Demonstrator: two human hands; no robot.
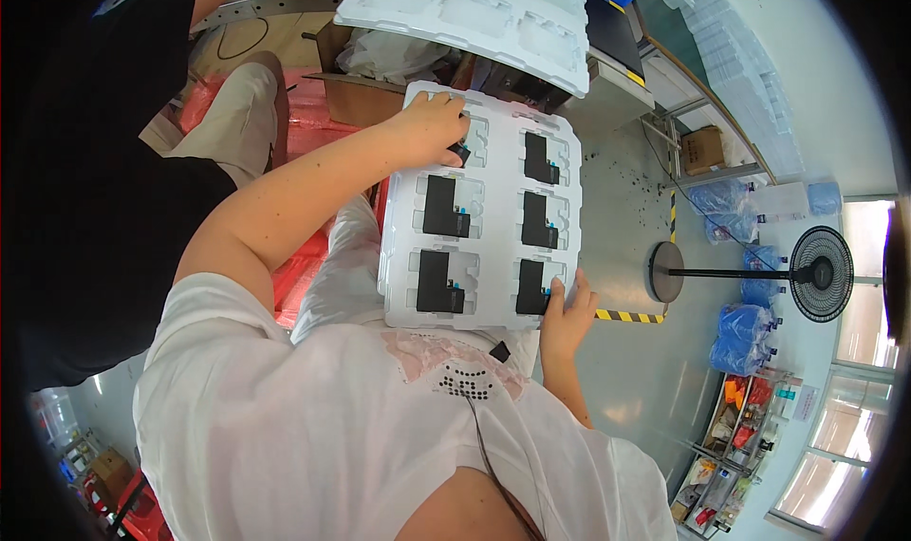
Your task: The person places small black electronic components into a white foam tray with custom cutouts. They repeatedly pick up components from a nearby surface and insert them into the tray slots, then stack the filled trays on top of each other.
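A white moulded plastic tray lies in front of my body, with several flat black L-shaped pieces in its pockets. My left hand is over the far-left pocket, fingers curled around a black piece. Most of that piece is hidden under the hand. At the near right corner, my right hand grips the tray's edge, its thumb on top beside the black piece there. Small blue tabs show on the pieces.
Beyond the tray, another white moulded tray sits at the work surface. An open cardboard box holds clear plastic bags. Another person in black stands close on my left. At right are a black fan and wrapped blue water bottles.
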